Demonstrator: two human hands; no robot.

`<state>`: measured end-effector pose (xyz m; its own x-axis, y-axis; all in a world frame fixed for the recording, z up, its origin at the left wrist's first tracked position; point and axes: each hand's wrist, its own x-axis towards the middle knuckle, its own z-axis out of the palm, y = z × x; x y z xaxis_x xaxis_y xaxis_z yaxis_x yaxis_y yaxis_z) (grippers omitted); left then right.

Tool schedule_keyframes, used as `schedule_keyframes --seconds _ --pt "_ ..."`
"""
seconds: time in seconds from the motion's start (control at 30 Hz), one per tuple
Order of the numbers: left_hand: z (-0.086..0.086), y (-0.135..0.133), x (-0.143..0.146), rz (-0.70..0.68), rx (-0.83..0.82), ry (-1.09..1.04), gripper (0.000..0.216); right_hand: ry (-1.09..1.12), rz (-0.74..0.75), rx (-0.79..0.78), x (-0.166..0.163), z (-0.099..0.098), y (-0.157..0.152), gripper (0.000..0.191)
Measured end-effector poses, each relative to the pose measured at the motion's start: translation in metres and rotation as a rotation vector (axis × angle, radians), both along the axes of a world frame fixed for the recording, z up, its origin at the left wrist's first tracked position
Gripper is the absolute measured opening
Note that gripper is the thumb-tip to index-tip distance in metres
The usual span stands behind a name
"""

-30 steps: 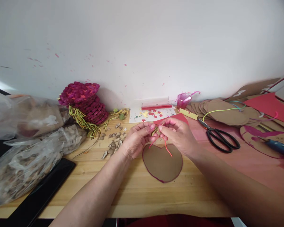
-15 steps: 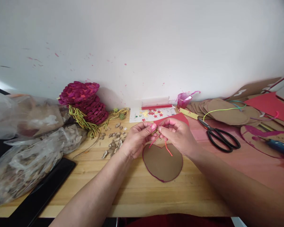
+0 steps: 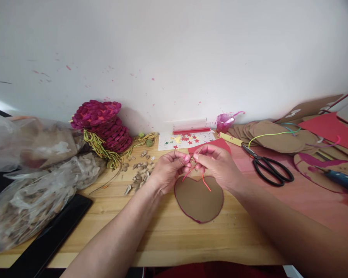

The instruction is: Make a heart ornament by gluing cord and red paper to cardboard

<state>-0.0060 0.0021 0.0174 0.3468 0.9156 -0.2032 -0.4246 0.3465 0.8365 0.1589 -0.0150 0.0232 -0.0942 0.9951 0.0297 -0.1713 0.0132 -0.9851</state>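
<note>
On the wooden tabletop (image 3: 168, 235), our left hand (image 3: 166, 170) and right hand (image 3: 220, 166) pinch a thin red string (image 3: 205, 183); we should pull gently, keeping it above the brown cardboard heart (image 3: 198, 200).

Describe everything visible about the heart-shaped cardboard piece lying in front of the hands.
The heart-shaped cardboard piece is flat brown card, plain on its face, with a thin dark magenta line running all round its edge. It lies flat on the wooden table, lobes toward the wall and point toward the person. The left hand and right hand are above its top edge, pinching a thin red cord whose loose ends hang over the upper part of the card.
</note>
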Motion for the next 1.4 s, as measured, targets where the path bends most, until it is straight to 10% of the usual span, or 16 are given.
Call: schedule_keyframes --seconds 1.4 --pt "0.002 -0.001 -0.002 0.038 0.141 0.138 0.038 0.122 0.049 0.031 0.014 -0.001 0.011 0.029"
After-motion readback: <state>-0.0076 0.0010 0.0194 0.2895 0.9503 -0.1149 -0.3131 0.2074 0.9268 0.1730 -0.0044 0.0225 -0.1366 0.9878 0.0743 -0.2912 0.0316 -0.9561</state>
